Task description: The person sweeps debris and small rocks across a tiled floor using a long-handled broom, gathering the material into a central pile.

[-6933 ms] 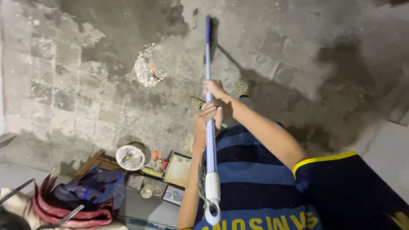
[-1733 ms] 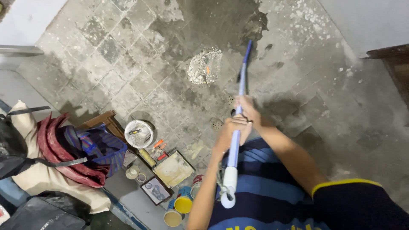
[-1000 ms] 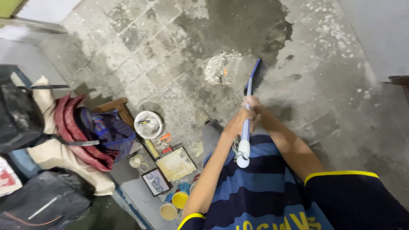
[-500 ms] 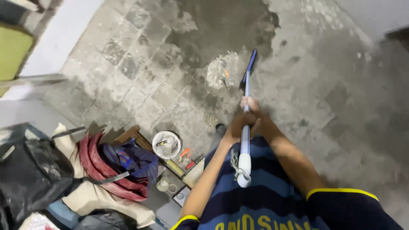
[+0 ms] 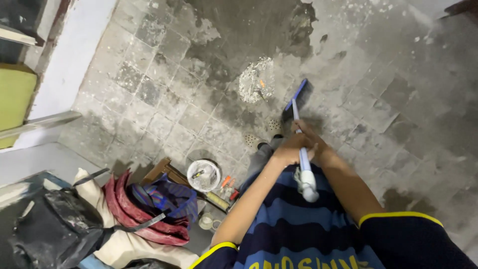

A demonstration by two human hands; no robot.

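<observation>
Far to the left of my fingers lies a black bag (image 5: 55, 229), and next to it a heap of red and blue cloth (image 5: 149, 209). Closer to my fingers, low and to the left, stands a white bucket (image 5: 203, 175) with some small tools beside it.

My left hand (image 5: 288, 148) is closed around the white broom handle (image 5: 303, 162), the fingers wrapped fully on it. My right hand (image 5: 311, 142) grips the same handle, touching the left one, also closed tight.

Above my fingers, the handle goes down to the blue broom head (image 5: 297, 97), which rests on the grey tiled floor (image 5: 398, 99). Just left of the broom head is a small pile of white dust (image 5: 255, 78).
</observation>
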